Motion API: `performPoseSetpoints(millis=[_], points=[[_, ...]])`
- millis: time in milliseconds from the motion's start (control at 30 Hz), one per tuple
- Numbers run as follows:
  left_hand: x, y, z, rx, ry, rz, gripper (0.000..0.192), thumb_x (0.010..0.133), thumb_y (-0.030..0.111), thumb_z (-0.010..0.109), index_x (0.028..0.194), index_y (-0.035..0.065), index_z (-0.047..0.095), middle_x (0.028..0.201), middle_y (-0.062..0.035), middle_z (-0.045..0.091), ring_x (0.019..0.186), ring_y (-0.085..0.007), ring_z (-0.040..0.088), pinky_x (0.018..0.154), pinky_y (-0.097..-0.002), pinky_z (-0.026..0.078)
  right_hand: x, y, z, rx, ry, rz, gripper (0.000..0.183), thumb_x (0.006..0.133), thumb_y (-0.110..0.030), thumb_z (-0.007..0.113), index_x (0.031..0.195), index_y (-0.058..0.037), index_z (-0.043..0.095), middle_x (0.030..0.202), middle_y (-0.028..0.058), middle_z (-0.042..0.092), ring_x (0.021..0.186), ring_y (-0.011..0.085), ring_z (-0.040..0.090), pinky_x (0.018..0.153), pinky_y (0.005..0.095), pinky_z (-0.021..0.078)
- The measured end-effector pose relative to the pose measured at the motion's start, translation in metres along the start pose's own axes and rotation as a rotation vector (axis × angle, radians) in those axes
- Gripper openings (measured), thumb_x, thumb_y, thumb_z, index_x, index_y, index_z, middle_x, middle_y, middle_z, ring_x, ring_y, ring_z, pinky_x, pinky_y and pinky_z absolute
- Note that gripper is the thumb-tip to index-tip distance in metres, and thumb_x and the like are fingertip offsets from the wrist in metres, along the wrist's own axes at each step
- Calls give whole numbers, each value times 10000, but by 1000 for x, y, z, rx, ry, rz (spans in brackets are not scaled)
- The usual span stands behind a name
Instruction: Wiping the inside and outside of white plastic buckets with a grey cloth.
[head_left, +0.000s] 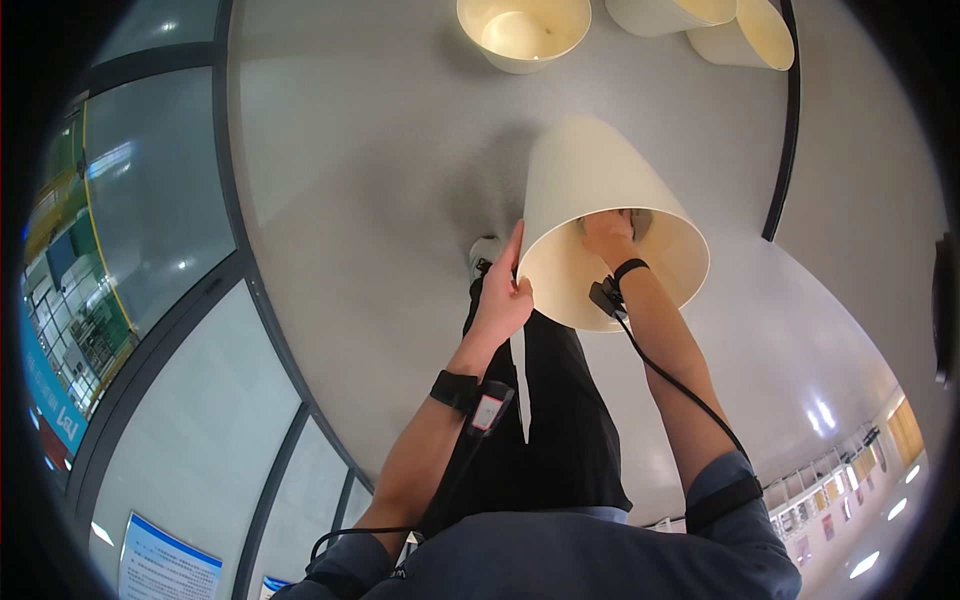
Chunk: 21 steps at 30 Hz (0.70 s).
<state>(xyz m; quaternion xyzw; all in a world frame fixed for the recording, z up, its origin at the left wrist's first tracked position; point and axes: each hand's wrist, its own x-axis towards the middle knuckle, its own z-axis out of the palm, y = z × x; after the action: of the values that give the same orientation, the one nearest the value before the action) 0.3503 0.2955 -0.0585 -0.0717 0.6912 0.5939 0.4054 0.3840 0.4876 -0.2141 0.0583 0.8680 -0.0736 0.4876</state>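
Note:
A cream-coloured bin (592, 165) is held tilted in front of me, its round mouth facing me. My left hand (506, 296) grips the rim on the left, thumb at the edge and fingers along the outer wall. Deep inside the bin is my right hand (609, 229), at the upper inner wall, touching a greyish thing (641, 223) that looks like a cloth. The fingertips are partly hidden, so its exact grip does not show clearly. Both wrists wear black straps with small devices.
On the grey floor ahead stands another cream bin (525, 64), upright. Two more bins (660, 22) (742, 45) lie or lean at the upper right, near a black edge strip (791, 127). A dark-framed glass partition (247, 270) runs along the left. My shoe (484, 251) is just left of the held bin.

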Motion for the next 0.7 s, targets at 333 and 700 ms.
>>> performPoseSetpoints(millis=[333, 700], points=[[14, -39, 8, 42, 45, -113, 696, 758, -135, 406, 1412, 58, 267, 1364, -124, 411, 1186, -187, 445, 894, -224, 381, -50, -58, -31, 1442, -417, -46, 534, 737, -265, 528, 1213, -25, 492, 1052, 177, 601, 1003, 276, 560, 881, 352, 420], [20, -32, -54, 81, 303, -44, 723, 720, -118, 389, 1407, -23, 184, 1319, -219, 424, 1190, -296, 460, 971, -319, 368, -46, -44, -20, 449, -108, -459, 454, 794, -309, 511, 1196, -100, 538, 1177, 161, 518, 1157, 323, 469, 996, 407, 334]])
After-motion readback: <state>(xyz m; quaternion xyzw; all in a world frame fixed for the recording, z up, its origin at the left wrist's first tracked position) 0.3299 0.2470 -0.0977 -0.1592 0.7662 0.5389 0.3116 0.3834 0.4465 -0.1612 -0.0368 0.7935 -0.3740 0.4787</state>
